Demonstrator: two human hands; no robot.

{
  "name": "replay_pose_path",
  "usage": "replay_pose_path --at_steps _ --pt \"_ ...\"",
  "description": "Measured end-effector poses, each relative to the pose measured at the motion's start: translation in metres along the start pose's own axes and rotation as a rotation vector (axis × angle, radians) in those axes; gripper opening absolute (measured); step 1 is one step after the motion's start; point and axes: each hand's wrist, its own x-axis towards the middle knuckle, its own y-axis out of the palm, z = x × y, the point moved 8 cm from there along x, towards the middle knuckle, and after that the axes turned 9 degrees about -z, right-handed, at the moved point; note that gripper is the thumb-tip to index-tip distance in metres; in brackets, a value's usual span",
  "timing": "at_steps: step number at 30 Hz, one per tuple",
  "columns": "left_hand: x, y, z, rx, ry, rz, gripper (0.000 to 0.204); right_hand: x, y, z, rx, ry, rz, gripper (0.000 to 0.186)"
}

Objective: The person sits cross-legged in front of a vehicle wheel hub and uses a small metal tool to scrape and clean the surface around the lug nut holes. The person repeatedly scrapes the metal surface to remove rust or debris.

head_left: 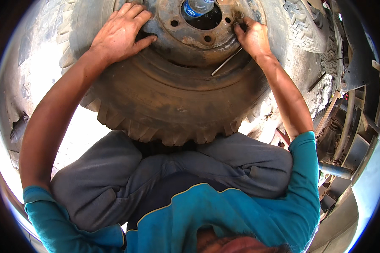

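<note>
A large muddy tyre (177, 101) with chunky tread lies in front of me, fitted on a rusty steel wheel rim (190, 42) with bolt holes. My left hand (124, 31) rests on the rim's left side, fingers spread and thumb held apart. On the right side of the rim, my right hand (254, 38) has its thumb and forefinger curled together against the metal; what is between them is hidden. A thin metal rod (226, 62) lies slanted across the rim edge and tyre sidewall, its upper end just below my right hand.
A plastic bottle (197, 7) with a blue label shows in the wheel's centre hole. More treaded tyres (308, 27) lie at the upper right. Metal frame parts and a pipe (335, 170) crowd the right side. My bent legs (249, 164) flank the tyre's near edge.
</note>
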Motion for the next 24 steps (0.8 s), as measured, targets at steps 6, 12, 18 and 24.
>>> replay_pose_path --at_steps 6,12,18,24 --pt "0.003 -0.003 -0.004 -0.020 0.011 -0.006 0.051 -0.010 -0.002 0.000 -0.010 -0.027 0.015 0.021" --pt "0.002 0.000 -0.005 0.021 0.020 -0.010 0.051 0.036 -0.024 -0.010 0.160 0.201 0.178 0.021" --pt "-0.001 0.001 -0.003 0.042 0.005 0.007 0.052 0.039 -0.021 -0.030 0.375 0.377 0.360 0.030" --pt "0.012 -0.006 -0.009 -0.018 0.057 0.083 0.052 0.039 -0.010 -0.004 0.216 -0.063 0.376 0.023"
